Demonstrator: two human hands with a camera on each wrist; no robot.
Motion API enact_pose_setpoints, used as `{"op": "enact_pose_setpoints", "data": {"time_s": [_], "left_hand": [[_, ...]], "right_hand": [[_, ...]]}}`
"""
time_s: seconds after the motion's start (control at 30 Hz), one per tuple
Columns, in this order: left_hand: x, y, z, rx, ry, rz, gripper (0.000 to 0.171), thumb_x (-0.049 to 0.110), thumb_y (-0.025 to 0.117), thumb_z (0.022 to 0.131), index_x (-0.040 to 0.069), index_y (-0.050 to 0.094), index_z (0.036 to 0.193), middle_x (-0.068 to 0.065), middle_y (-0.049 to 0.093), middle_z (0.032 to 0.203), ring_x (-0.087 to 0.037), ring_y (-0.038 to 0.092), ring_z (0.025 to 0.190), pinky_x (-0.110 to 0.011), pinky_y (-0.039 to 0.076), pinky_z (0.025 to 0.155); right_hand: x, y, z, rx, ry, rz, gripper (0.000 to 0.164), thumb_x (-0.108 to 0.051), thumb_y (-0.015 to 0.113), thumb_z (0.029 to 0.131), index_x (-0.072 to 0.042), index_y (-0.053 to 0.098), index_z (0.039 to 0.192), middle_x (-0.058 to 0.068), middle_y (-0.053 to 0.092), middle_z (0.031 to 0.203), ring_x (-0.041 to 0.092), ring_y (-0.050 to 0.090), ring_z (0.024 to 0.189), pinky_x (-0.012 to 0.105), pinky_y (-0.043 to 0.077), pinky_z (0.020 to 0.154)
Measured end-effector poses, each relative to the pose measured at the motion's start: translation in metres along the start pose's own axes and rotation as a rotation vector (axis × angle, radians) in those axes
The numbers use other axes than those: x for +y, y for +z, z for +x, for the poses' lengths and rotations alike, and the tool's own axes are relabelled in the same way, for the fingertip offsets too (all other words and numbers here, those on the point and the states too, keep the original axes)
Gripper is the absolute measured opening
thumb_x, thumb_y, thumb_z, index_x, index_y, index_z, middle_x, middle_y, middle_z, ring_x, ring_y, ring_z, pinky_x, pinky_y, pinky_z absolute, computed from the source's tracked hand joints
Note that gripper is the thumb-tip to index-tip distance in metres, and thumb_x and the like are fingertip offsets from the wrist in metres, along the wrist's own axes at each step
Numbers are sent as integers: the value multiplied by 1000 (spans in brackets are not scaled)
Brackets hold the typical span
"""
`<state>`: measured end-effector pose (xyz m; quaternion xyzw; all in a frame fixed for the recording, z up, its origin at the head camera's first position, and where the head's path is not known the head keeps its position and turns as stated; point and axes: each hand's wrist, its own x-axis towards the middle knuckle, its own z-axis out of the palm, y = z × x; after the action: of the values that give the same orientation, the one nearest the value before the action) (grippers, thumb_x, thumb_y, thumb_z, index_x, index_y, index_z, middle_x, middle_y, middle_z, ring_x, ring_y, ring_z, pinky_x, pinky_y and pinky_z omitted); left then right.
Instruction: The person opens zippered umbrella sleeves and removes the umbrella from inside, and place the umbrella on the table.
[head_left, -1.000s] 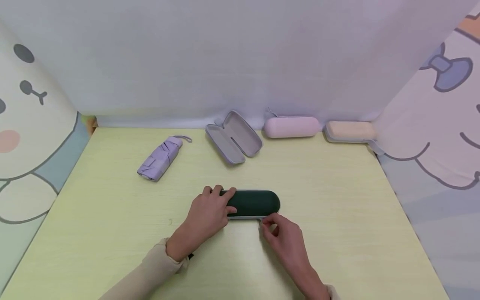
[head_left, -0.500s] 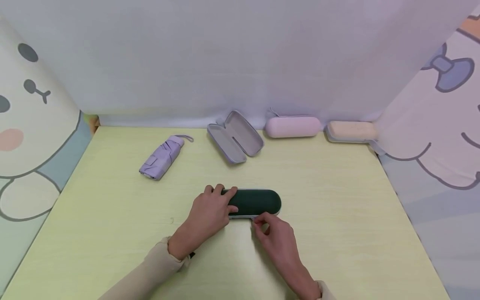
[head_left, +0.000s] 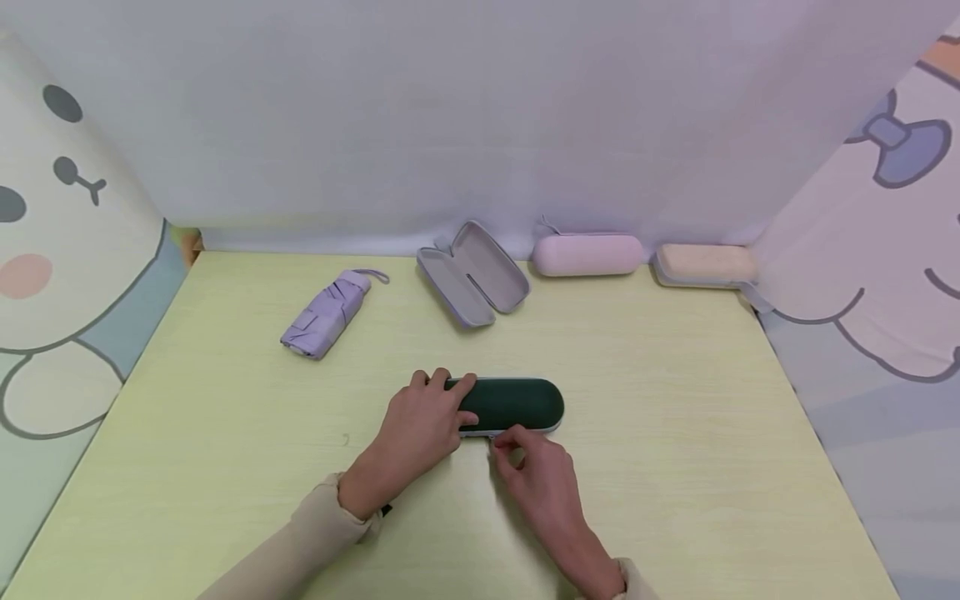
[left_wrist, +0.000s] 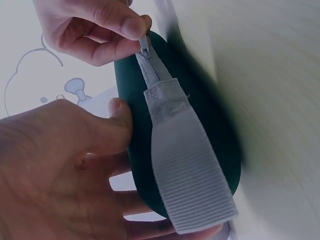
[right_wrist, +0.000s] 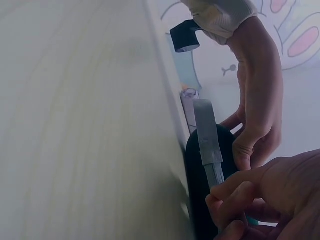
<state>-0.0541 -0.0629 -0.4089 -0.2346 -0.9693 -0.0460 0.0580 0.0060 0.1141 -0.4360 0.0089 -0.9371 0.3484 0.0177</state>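
Observation:
A dark green zip-up glasses case [head_left: 517, 402] lies on the table in the head view. My left hand [head_left: 422, 423] grips its left end, with the fingers over the top and far side and the thumb at the near side. My right hand [head_left: 542, 477] pinches the zipper pull [left_wrist: 144, 47] at the case's near edge. In the left wrist view, a ribbed grey fabric tab [left_wrist: 187, 160] covers the zip's end, with the slider a short way beyond it. The right wrist view shows the right fingers [right_wrist: 235, 197] close to that tab.
Behind the case lie a folded lilac umbrella [head_left: 326, 317], an open grey-lilac glasses case [head_left: 491, 267], a closed pink case [head_left: 588, 255] and a peach case [head_left: 708, 264]. The yellow table [head_left: 675, 467] meets a pale curtain [head_left: 465, 125] at the back.
My right hand has slid left along the near edge of the glasses case, pulling the zipper pull toward the left hand. The left hand keeps its grip on the case's left end.

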Motion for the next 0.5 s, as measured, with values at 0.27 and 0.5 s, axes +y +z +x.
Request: {"op": "enact_pose_setpoints", "data": {"time_s": [0.27, 0.5], "left_hand": [[0, 1, 1, 4, 7, 9, 46, 47, 74, 95, 20, 66, 132, -14, 69, 111, -33, 63, 84, -35, 57, 54], [0, -1, 0, 5, 0, 22, 45, 46, 73, 95, 21, 67, 132, -13, 69, 109, -32, 63, 83, -35, 56, 54]], "right_hand": [[-5, 5, 0, 4, 8, -4, 8, -10, 81, 88, -16, 77, 89, -5, 75, 81, -5, 47, 53, 16, 41, 52], [-9, 9, 1, 26, -5, -13, 9, -10, 82, 87, -18, 78, 87, -7, 76, 79, 0, 62, 63, 17, 46, 57]]}}
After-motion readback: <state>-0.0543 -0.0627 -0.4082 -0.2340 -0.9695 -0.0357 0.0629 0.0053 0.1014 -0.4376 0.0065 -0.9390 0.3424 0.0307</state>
